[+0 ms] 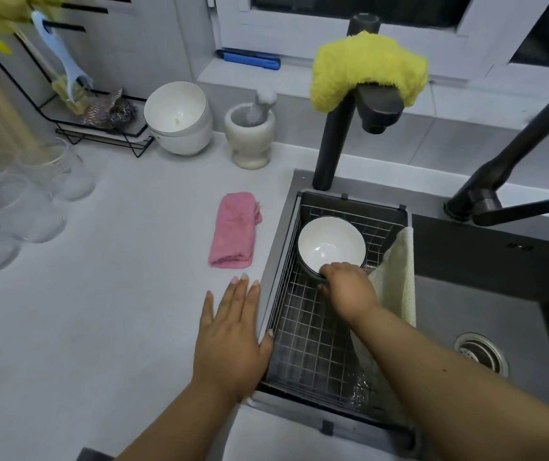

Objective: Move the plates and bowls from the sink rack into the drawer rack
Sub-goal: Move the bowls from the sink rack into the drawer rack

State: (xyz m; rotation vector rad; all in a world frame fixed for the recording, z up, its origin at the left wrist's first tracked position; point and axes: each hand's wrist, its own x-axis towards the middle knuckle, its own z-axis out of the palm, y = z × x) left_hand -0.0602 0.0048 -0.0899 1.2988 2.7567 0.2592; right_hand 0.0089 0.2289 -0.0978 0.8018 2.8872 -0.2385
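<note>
Head view: a white bowl at the sink rack's twelve o'clock end is gripped at its near rim by the right hand, presumably for lifting; the left hand is spread flat on the worktop, seemingly for support.

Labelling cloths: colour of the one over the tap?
Yellow cloth, clearest in the head view.

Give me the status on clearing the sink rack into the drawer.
Done: the sink rack looks nearly cleared; only one white bowl sits in it. In hand: the right hand grips that bowl's near rim, while the left hand rests flat on the counter at the sink edge. Left: lift this bowl out and set it in the drawer rack, which is out of view, so its contents can't be confirmed.
</note>
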